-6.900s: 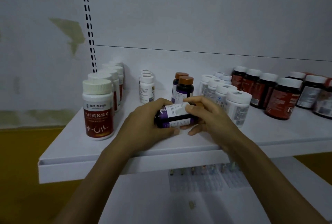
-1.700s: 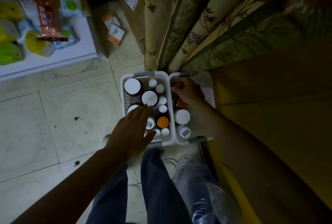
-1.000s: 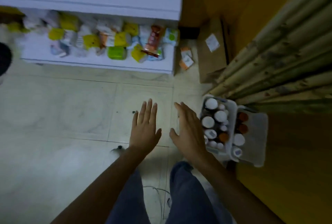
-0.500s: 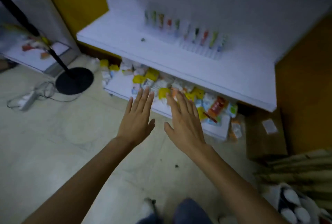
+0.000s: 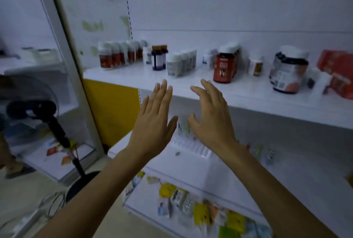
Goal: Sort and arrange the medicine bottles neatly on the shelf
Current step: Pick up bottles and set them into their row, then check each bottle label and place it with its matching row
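Mostly blurred, white-capped medicine bottles (image 5: 180,63) line the white shelf (image 5: 248,92) — labels unreadable — while the empty, spread left hand (image 5: 152,121) and right hand (image 5: 210,119) partly hide clear plastic trays (image 5: 193,148).

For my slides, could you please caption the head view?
Left hand and right hand, open and empty, raised before the shelf of medicine bottles.

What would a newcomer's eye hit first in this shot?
Two bare hands sit mid-frame, the left hand and right hand, fingers spread and holding nothing. Behind them the white shelf carries grouped medicine bottles: a red-labelled row at its left end and a large bottle toward the right. A black fan stands at the far left.
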A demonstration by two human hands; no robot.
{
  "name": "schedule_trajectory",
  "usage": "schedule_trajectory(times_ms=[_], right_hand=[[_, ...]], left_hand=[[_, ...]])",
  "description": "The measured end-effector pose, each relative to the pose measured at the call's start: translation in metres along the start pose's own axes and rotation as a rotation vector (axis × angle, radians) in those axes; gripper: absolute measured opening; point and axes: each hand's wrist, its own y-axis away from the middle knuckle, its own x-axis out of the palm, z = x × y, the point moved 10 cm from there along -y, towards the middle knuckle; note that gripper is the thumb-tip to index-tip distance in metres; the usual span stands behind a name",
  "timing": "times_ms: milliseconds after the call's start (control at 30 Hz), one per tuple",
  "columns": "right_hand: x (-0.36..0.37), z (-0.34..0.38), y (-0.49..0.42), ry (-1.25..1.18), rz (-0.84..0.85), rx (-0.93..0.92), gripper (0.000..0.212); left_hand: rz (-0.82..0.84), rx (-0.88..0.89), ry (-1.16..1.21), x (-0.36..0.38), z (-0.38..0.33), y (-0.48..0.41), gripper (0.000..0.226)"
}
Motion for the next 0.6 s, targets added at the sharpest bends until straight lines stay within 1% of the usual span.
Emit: schedule_trajectory(times_ms=[167,267,333,500,600], right_hand=[[0.049,-0.005,-0.086,-0.033,0.007,-0.013,0.06],[0.074,0.006,-0.121,-0.056,0.019,-0.074,0.057],[0.085,0.013,-0.14,-0.049,0.026,-0.116,0.055],[0.098,0.031,-0.191,0.002,-0.007,-0.195,0.052],[0.111,0.043,-0.223,0.077,0.04,-0.215,0.051]], left_hand=[[-0.028,-0.049,-0.003,0.022,0.077,-0.062,0.065],[-0.057,-0.133,0.039,0.028,0.131,-0.088,0.065],[-0.038,-0.152,0.059,0.036,0.157,-0.105,0.063],[-0.009,-0.151,0.096,0.048,0.204,-0.151,0.063],[0.042,-0.099,0.108,0.058,0.234,-0.179,0.062]])
